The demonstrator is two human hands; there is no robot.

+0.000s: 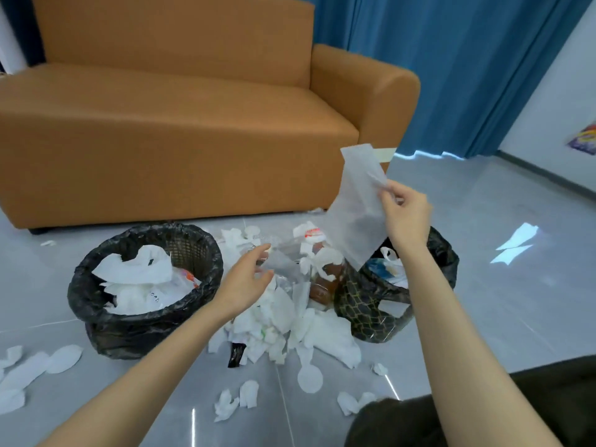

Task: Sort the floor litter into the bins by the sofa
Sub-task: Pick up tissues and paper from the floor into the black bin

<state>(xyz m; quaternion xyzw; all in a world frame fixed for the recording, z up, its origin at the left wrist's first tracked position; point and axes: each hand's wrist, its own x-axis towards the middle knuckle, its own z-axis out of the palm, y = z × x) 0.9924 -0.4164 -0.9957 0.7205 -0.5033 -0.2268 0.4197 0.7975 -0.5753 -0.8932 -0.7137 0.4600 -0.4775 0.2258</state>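
My right hand (404, 217) pinches a translucent white bag (356, 214) by its edge and holds it up above the right bin (371, 304). That bin has a black liner and holds plastic bags. My left hand (246, 279) reaches over the litter pile (290, 314) between the bins, fingers loosely curved next to a clear plastic wrapper (283, 262); I cannot tell whether they touch it. The left bin (106, 321), also black-lined, is filled with white paper and tissue. A brown bottle (325, 282) lies in the pile.
An orange sofa (180, 130) stands right behind the bins. Blue curtains (467, 69) hang at the back right. Scattered tissues (29, 369) lie on the grey tiled floor at left and in front. A dark cushion (529, 404) fills the lower right corner.
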